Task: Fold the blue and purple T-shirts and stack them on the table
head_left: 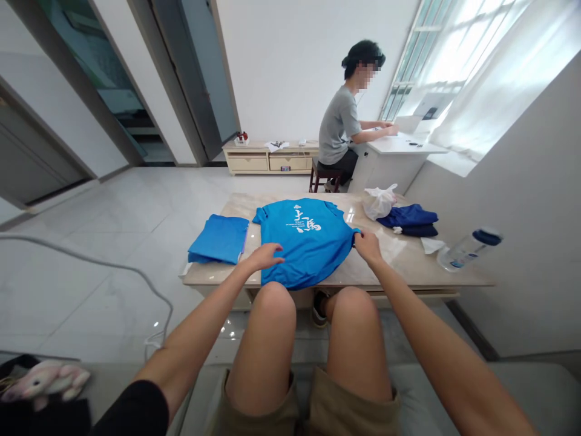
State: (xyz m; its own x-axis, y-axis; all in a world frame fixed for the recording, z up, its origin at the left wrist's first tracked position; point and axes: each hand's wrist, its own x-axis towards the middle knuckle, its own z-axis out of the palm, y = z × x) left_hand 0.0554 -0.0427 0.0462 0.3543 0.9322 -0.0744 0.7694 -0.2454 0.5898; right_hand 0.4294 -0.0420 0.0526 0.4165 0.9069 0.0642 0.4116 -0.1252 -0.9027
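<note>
A bright blue T-shirt (pixel 304 257) with white lettering lies spread on the low table (pixel 399 266) in front of my knees. My right hand (pixel 367 246) pinches the shirt's edge at its right side. Over the shirt's left part is my left hand (pixel 267 257), its fingers stretched out and apart with nothing gripped; whether the fingertips touch the cloth I cannot tell. Left of the shirt rests a folded blue cloth item (pixel 218 238), stacked in a flat square.
On the table's right stand a clear water bottle (pixel 469 249), dark blue folded clothes (pixel 411 219) and a white plastic bag (pixel 380 201). A person (pixel 338 121) sits at a white desk (pixel 399 144) beyond. A grey cable (pixel 113 264) crosses the left side.
</note>
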